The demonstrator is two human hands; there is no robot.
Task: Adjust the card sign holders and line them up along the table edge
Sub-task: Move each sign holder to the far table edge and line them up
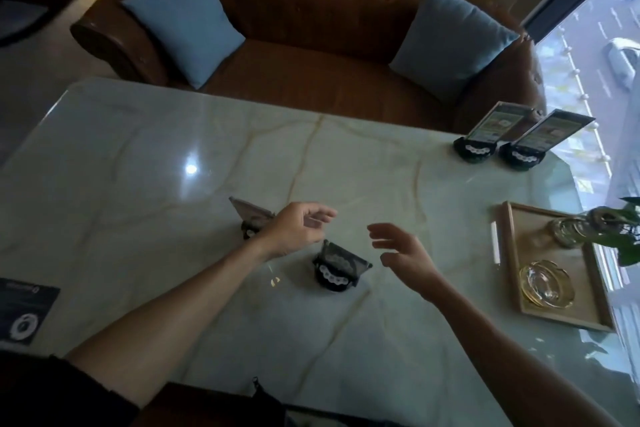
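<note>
You are about halfway through, judging by how the holders lie. Take the wooden tray (512, 253) at the window side of the table (138, 156) as your landmark. Beyond the tray, toward the sofa, two card sign holders already stand side by side close to the window edge: the inner lined-up holder (473, 151) and the outer lined-up holder (521, 159), each with its card upright and leaning the same way. They look placed, though whether they are square to the edge is hard to tell from this angle.

Two more remain out in the middle of the table, well apart from the tray. The near holder (335, 273) sits closest to the tray of the two, its black round base toward you and its card tipped low. The far holder (252, 218) stands farther from the tray, partly hidden behind your left wrist.

Your left hand (298, 232) hovers between those two holders, fingers loosely curled and parted, gripping nothing. Your right hand (403, 255) hangs on the tray side of the near holder, fingers spread and empty, not touching it.

What is left, as I judge it: straighten the cards of both middle holders, carry them over and set them beside the pair beyond the tray.
</note>
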